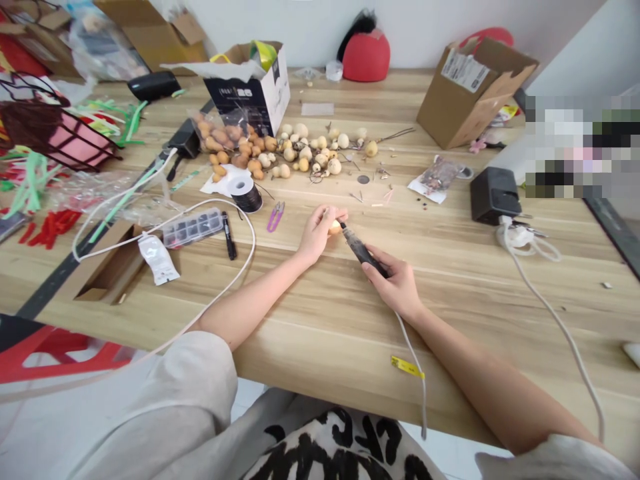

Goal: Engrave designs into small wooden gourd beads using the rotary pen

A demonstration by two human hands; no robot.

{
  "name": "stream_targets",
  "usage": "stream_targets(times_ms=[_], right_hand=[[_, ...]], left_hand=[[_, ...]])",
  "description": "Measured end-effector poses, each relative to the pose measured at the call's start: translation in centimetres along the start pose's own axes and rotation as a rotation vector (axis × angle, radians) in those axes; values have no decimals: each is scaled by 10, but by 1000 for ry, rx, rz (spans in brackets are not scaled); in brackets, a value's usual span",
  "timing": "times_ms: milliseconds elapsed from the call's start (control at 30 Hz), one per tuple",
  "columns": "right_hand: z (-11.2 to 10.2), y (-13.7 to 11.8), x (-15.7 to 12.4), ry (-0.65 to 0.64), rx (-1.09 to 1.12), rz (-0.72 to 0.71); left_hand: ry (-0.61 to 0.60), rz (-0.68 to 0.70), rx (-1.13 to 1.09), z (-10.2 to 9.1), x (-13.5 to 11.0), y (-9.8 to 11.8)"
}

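My left hand point(317, 235) is closed around a small pale gourd point(334, 228), mostly covered by the fingers. My right hand point(395, 279) grips a dark, pen-shaped rotary tool point(364, 252) trailing a white cord with a yellow tag point(407, 366). The tool's tip is at the gourd's right side; whether it touches cannot be made out. Beyond both hands lies a heap of small gourds point(320, 148), some pale and some orange-brown, with a bag of brown ones point(223, 130) to the left. Purple-handled thread snips point(275, 217) rest left of my left hand.
A black thread spool point(247, 195), clear compartment box point(194, 228), black marker point(229, 236) and open cardboard tray point(113, 263) lie left. A white cable point(254, 233) loops there. At right are a black power adapter point(495, 195), bag of small parts point(436, 179) and cardboard box point(463, 100).
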State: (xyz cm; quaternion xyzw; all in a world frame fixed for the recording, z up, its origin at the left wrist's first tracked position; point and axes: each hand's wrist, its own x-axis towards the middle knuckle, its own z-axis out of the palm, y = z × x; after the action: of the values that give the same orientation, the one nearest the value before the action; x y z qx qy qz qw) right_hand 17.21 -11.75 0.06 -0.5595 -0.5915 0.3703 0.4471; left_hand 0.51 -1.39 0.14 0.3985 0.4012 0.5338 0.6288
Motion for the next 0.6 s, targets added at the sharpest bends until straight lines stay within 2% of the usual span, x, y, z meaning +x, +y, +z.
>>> stream_targets(times_ms=[133, 400, 600], right_hand=[[0, 1, 1, -4, 6, -7], [2, 7, 3, -12, 54, -37], [2, 10, 5, -34, 47, -60]], left_hand=[[53, -69, -95, 3, -1, 7], [41, -119, -182, 1, 2, 9], [85, -178, -230, 0, 4, 13]])
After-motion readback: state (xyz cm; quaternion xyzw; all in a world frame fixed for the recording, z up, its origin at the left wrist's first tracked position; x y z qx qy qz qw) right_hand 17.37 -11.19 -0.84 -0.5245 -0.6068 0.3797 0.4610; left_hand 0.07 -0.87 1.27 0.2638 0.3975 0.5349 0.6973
